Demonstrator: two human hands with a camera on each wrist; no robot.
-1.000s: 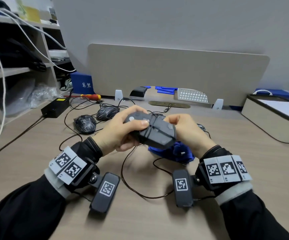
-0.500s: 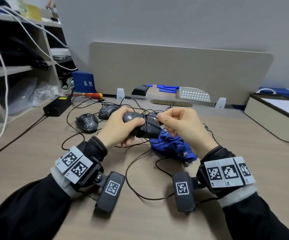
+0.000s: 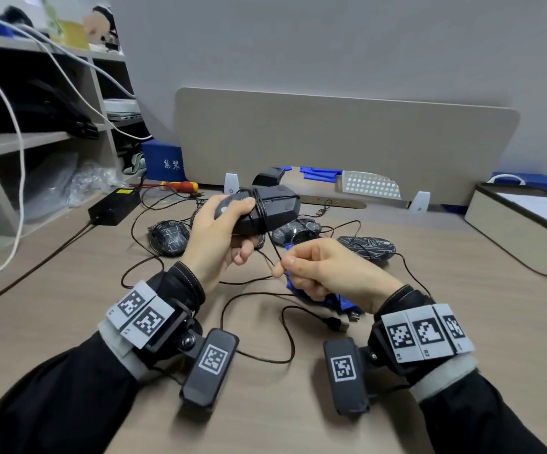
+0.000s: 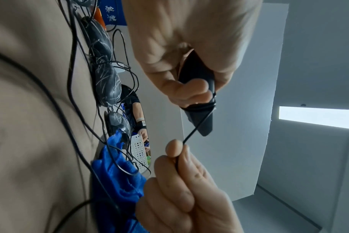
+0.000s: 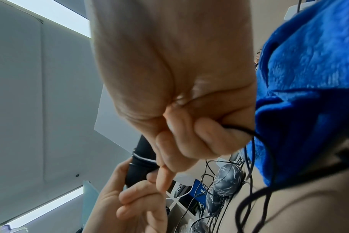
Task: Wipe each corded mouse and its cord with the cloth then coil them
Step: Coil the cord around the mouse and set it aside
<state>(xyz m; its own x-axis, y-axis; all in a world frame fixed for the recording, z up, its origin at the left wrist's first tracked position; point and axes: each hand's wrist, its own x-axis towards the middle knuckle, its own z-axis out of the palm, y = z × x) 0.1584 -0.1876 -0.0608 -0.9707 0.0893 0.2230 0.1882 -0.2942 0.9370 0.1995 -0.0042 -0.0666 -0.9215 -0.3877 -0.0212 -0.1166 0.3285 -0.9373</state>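
My left hand (image 3: 223, 231) grips a black corded mouse (image 3: 277, 209) lifted above the desk, with turns of its thin black cord (image 3: 260, 211) wound round its middle. My right hand (image 3: 283, 265) sits below and nearer, pinching that cord between thumb and forefinger and holding it taut up to the mouse. The left wrist view shows the mouse (image 4: 197, 75) and the cord (image 4: 197, 126) running down into the right hand's fingers (image 4: 175, 149). The blue cloth (image 3: 337, 303) lies crumpled on the desk under my right hand. The cord's slack and USB plug (image 3: 336, 322) trail across the desk.
Three patterned dark mice (image 3: 169, 237) (image 3: 295, 231) (image 3: 365, 247) lie behind my hands among tangled cords. A black power brick (image 3: 115, 204) and a red-yellow screwdriver (image 3: 177, 185) are at back left, a beige divider (image 3: 331, 142) behind, a box (image 3: 521, 224) at right.
My left hand has raised the mouse and turned it. My right hand has dropped from the mouse's top toward me, drawing the cord down; more slack and the plug now show on the desk.
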